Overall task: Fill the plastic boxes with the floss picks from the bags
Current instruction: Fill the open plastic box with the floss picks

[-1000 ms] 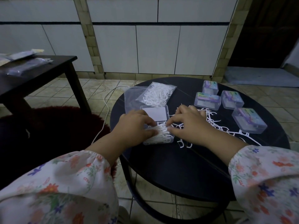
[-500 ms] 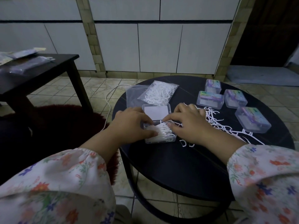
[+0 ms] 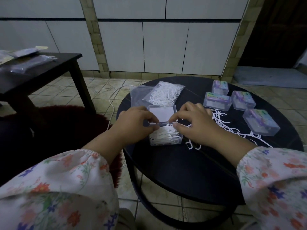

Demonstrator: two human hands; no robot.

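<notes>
- Left hand (image 3: 132,125) and right hand (image 3: 194,123) now both pinch the hinged lid (image 3: 162,114) of the clear rectangular plastic box (image 3: 165,136); earlier they pressed the picks.
- Box on round black desk (image 3: 199,163), full of white floss picks (image 3: 166,134), long axis left-right, lid opening away.

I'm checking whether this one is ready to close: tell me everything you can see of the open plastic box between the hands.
The open plastic box is clear, rectangular, with rounded corners, flat on the round black table. Its tray is heaped with white floss picks. The hinged lid, a white panel showing through it, lies back. The left hand and right hand pinch the lid's near edge.
</notes>
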